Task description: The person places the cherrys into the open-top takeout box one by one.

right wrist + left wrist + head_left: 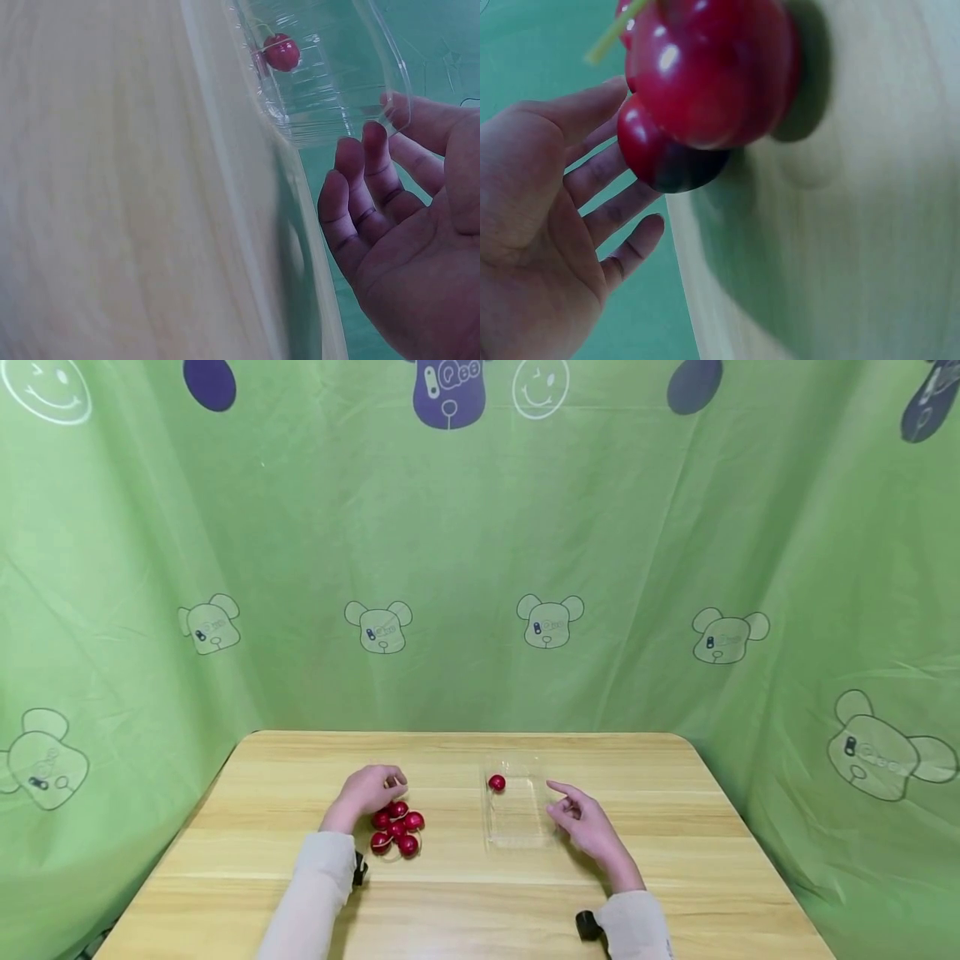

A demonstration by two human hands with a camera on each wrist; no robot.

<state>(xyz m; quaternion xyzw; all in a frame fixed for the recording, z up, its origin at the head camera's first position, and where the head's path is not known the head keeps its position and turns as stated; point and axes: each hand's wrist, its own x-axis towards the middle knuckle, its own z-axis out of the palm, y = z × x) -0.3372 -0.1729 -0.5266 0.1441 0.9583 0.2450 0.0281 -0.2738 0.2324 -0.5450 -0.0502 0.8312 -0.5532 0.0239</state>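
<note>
Several shiny red cherries [397, 829] lie in a loose cluster on the table, some with pale stems. Just behind the cluster, my left hand [372, 788] reaches over with bent, spread fingers. From the left wrist, a large cherry [712, 75] hides some fingertips of that hand [547, 202], and the thumb tip is right at the fruit. A clear plastic container [517, 841] holds a single cherry [497, 783] near its back left corner. At its right side is my right hand [587, 822], index finger extended. In the right wrist view, the thumb tip overlaps the container's rim [401, 71].
The light wooden table [450, 914] has rounded far corners. Green curtains [465, 693] with bear-head prints hang behind it and at both sides. A black wrist device [588, 926] sits by the right sleeve, another [360, 867] by the left.
</note>
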